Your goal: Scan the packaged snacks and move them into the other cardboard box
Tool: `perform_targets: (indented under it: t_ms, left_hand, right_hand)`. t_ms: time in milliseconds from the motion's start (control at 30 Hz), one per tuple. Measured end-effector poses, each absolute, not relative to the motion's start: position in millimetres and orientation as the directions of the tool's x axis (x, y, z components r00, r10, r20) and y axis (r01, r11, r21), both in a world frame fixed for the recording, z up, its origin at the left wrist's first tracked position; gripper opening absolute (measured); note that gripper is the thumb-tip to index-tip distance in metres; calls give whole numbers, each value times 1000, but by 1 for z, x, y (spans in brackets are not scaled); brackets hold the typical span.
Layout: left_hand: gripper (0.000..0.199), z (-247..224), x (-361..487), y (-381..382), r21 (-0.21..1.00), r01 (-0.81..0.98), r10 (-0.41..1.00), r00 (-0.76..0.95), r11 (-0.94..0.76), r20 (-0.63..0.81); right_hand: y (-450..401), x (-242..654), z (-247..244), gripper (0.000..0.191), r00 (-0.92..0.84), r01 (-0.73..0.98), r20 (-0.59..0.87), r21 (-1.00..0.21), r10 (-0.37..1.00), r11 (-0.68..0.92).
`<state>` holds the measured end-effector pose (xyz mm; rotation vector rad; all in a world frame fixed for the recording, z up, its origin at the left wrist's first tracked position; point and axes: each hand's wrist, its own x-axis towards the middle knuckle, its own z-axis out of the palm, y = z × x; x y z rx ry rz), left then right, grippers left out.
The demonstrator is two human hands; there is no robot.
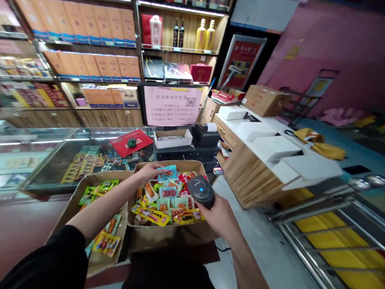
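My left hand (150, 172) is closed on the edge of a blue snack packet (167, 173) at the back left of an open cardboard box (170, 239). In my right hand (219, 213) is a dark handheld scanner (202, 191) with a small blue light, above the right side of that box. Many small wrapped snacks fill the box, among them a yellow packet (152, 215) near its front edge. A second cardboard box (123, 228) stands to the left, with green and yellow packets (106, 243) inside, partly hidden by my left arm.
Behind the boxes are a monitor (172, 105) with a pink sign, a black printer (206, 136) and a white tray (173, 138). A glass counter (52, 163) runs left. On the right stand a white-topped cabinet (254, 168) and a metal rail (308, 240).
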<state>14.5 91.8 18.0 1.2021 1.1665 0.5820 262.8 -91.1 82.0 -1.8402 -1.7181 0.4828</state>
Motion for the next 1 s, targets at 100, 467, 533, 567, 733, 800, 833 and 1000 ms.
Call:
perform_targets:
  t_ms: [100, 467, 533, 567, 733, 800, 833, 1000]
  left_hand:
    - [37, 27, -8, 75, 904, 24, 851, 328, 426, -410]
    - [39, 40, -62, 3, 924, -237, 954, 101, 300, -284]
    - [45, 39, -64, -9, 920, -266, 956, 24, 289, -293]
    - [47, 39, -65, -14, 921, -277, 957, -22, 273, -290]
    - [43, 41, -70, -34, 934, -284, 960, -110, 217, -257]
    - [41, 42, -72, -40, 933, -289, 962, -105, 213, -252]
    - [41, 43, -73, -43, 932, -297, 963, -103, 208, -248]
    - [39, 46, -72, -51, 925, -316, 964, -89, 210, -250]
  right_hand:
    - [-82, 250, 82, 40, 19, 793, 147, -605, 989, 74]
    - [-74, 207, 88, 31, -288, 747, 146, -584, 946, 317]
    - [-77, 202, 88, 35, -330, 717, 141, -605, 934, 345]
    - [-78, 200, 87, 36, -343, 708, 135, -613, 930, 351]
    - [-85, 190, 80, 29, -390, 697, 122, -608, 913, 379]
    - [-87, 188, 78, 29, -404, 701, 128, -593, 906, 396]
    - [-87, 187, 77, 30, -407, 705, 132, -583, 904, 403]
    - [-88, 188, 73, 28, -411, 727, 143, -545, 900, 418]
